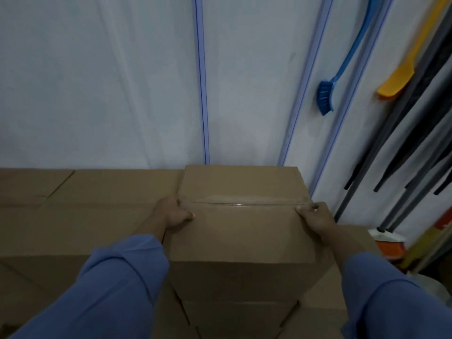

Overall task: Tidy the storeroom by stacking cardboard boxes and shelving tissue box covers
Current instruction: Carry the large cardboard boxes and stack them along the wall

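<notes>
My left hand (171, 214) and right hand (315, 217) are spread apart, each gripping one side of a plain brown cardboard box (242, 231), thumbs on its lid. Glossy clear tape (244, 204) seals the seam. The box is above other matte cardboard boxes (85, 216), by the smooth white wall (122, 94). A blue plastic brush (326, 99) hangs to the right.

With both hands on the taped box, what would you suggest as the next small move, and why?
Probably lower the box squarely onto the stack below and then release it. The left hand and right hand grip its sides at the tape seam, its far edge lies close to the wall, and more boxes show beneath it. Whether it already rests there is unclear.
</notes>
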